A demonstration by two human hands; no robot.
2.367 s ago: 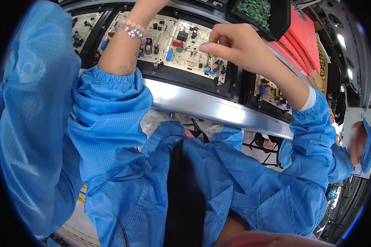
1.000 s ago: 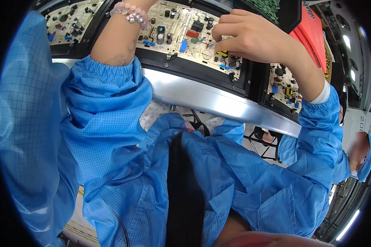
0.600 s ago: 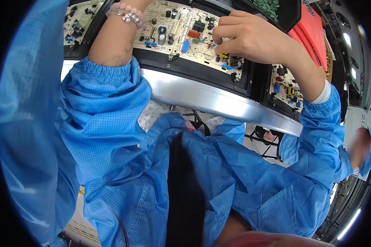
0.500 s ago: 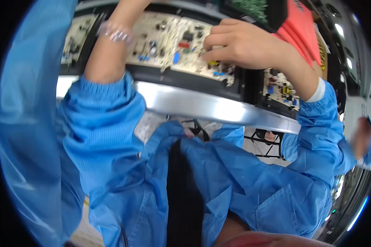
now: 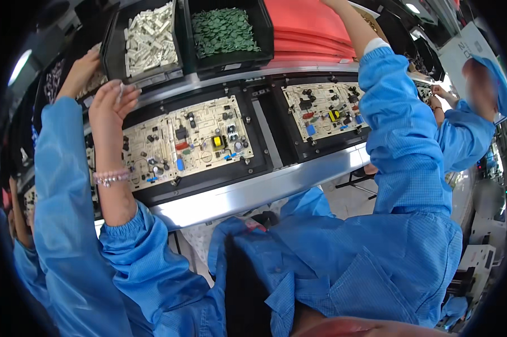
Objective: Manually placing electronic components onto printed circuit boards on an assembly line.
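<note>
My left hand (image 5: 112, 106), a beaded bracelet at its wrist, is raised over the left part of a cream circuit board (image 5: 200, 126) in a black frame. Its fingers are pinched round a small whitish part (image 5: 120, 92), whose kind is too small to tell. Just beyond that hand stands a black bin of small silvery-white blocks (image 5: 151, 39). Beside it is a second bin, full of green disc-shaped components (image 5: 224, 32). Stretched far forward, my right forearm (image 5: 357, 28) passes beyond the red sheets, and the top edge cuts off the hand.
Another framed circuit board (image 5: 321, 108) lies to the right. A metal rail (image 5: 253, 182) runs along the near edge. At left, a co-worker's sleeve (image 5: 65, 163) and hand (image 5: 84, 70) reach in close to my arm. Red sheets (image 5: 307, 31) are stacked behind. Another person (image 5: 472, 135) works at far right.
My right hand has left the board and gone forward out of view. My left hand has come back into view with a small whitish part. The view has shifted, and both bins now show.
</note>
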